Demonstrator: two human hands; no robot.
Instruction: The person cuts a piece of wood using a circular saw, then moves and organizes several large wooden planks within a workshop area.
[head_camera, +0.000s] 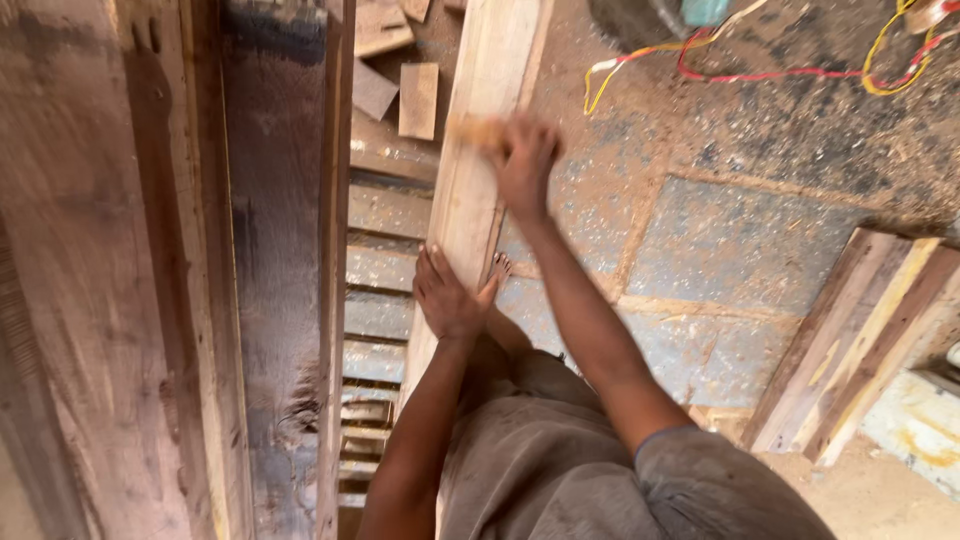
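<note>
Right hand (522, 160) blurring, together with small tan block (478, 132) under its fingers; grip unclear. Plank (485, 150) running off top edge, lower end hiding behind left hand (448, 298) and torso. Wires (760, 60) and leaning boards (860, 340) being cut by frame edges.

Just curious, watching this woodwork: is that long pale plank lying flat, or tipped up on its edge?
Lying flat. The plank shows its broad face upward; the left hand presses palm-down on it, and the right hand holds a blurred small block against that face.
</note>
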